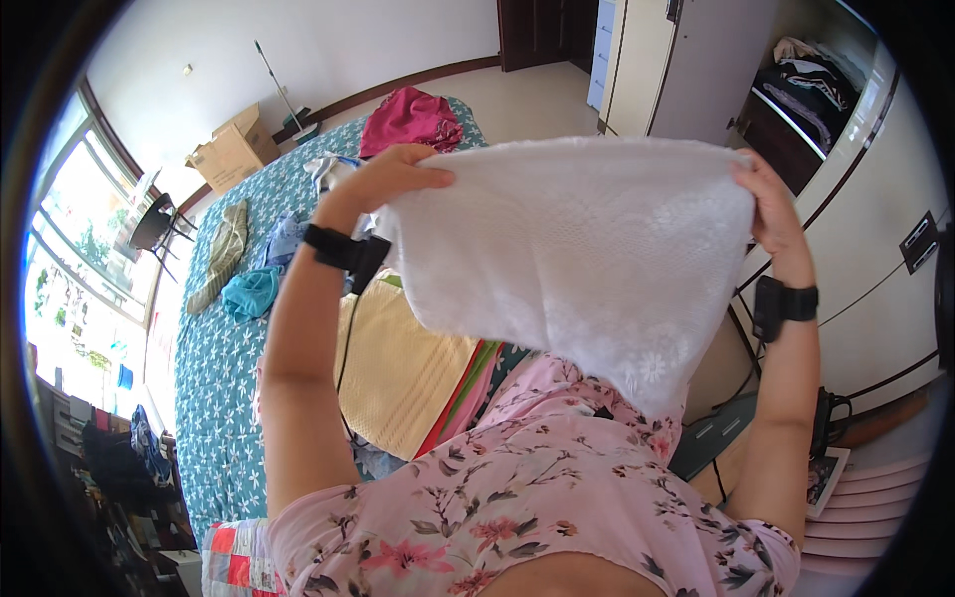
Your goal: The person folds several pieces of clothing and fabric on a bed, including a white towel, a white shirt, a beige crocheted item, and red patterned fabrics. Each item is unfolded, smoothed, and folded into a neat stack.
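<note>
A white towel-like cloth (582, 239) with a raised flower pattern hangs stretched in the air before my body. My left hand (403, 175) pinches its upper left corner, thumb on the near face. At the upper right corner, my right hand (768, 198) grips the edge with bent fingers. The cloth's lower edge droops unevenly over my lap. Below and to the left lies a folded yellow towel (406, 366), on top of a stack with red, green and pink edges. The cloth hides part of this stack.
The bed with a teal floral sheet (216, 388) bears a magenta garment (410, 123), a turquoise cloth (250, 292) and a striped garment (224, 257). Beyond it are a cardboard box (235, 153) and a broom (280, 82). An open wardrobe (806, 142) with stacked clothes stands to the right.
</note>
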A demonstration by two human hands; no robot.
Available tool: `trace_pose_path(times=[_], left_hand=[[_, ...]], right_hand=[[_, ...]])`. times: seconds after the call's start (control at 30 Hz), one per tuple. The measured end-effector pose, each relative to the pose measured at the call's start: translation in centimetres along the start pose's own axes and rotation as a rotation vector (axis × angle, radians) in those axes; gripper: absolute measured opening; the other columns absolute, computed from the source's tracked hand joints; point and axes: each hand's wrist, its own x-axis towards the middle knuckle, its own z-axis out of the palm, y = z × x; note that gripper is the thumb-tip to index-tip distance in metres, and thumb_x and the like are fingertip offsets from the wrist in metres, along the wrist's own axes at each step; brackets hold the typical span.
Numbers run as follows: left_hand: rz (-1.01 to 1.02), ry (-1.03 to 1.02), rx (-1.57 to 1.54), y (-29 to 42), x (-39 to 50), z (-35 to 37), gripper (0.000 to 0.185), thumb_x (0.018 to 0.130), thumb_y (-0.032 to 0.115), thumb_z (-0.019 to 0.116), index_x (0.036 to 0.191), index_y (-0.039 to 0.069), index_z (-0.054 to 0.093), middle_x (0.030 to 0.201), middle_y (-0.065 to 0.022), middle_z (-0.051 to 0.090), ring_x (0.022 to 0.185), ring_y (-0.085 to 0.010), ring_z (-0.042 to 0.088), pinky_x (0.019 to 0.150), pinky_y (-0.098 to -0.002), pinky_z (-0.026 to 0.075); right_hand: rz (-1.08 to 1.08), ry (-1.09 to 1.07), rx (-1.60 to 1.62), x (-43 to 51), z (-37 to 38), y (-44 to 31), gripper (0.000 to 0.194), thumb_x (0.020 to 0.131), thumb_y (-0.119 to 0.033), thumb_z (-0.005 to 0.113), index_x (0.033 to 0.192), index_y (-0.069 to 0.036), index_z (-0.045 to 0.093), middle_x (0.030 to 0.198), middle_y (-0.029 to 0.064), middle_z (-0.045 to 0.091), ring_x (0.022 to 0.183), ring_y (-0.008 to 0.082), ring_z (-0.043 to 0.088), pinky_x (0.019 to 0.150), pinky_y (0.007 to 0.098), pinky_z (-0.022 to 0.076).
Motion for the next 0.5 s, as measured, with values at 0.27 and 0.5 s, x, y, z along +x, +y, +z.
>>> trace_pose_path(times=[0.27,0.5], left_hand=[[-0.060,0.079,-0.327,1.1,3.4,5.8,0.029,0.090,0.026,0.071,0.106,0.003,0.067,0.089,-0.0015,0.066,0.077,-0.0096,0.063,0.066,-0.0265,0.052],[0.198,-0.206,-0.717,7.6,1.3,11.7,0.040,0.095,0.033,0.067,0.119,0.001,0.064,0.100,-0.0033,0.068,0.085,-0.0109,0.063,0.076,-0.0261,0.052]], right_hand=[[0.038,0.082,0.166,-1.8,6.3,1.5,0.022,0.093,-0.018,0.064,0.111,-0.006,0.061,0.099,0.0033,0.065,0.092,0.0130,0.063,0.082,0.0287,0.0528],[-0.124,-0.305,0.077,-2.4,18.6,0.9,0.035,0.104,-0.031,0.051,0.120,0.000,0.057,0.109,0.0073,0.063,0.098,0.0157,0.067,0.086,0.0291,0.0558]])
